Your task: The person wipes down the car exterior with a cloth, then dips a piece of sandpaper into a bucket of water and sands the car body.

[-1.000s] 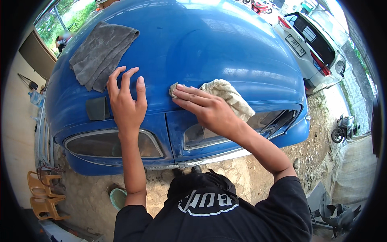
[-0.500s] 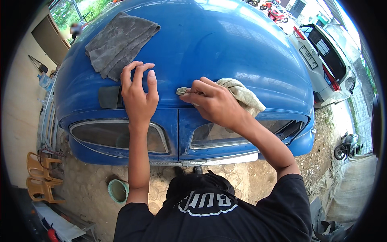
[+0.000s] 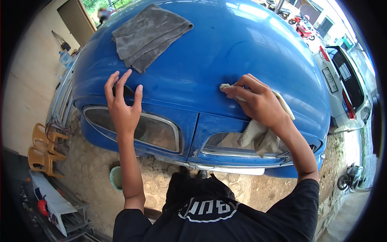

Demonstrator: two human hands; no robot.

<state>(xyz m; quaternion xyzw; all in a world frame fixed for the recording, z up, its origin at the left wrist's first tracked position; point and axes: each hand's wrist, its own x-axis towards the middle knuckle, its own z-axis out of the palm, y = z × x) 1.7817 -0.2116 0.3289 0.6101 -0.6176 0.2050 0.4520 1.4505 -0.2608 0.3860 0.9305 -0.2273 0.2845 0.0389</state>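
My right hand [image 3: 260,101] is closed on a cream cloth [image 3: 266,139]. A small end of that cloth sticks out at the fingertips against the blue car roof [image 3: 209,52]; the rest hangs behind the wrist, across a rear window [image 3: 225,144]. My left hand [image 3: 124,115] holds nothing, its fingers spread and bent near the roof's lower edge. Behind those fingers shows part of a dark flat piece [image 3: 128,92], mostly hidden. Whether the left fingertips touch the roof, I cannot tell. A folded grey cloth [image 3: 151,36] lies on the roof beyond the left hand.
Two orange-yellow plastic chairs [image 3: 42,161] and a green bucket [image 3: 115,178] stand on the ground at left. A silver car [image 3: 342,86] with its rear toward us is parked at right. A motorbike [image 3: 350,177] stands lower right.
My right hand has moved right along the roof, and its cloth now droops over the window. My left hand has shifted left and lower, covering most of the dark piece. The view has tilted.
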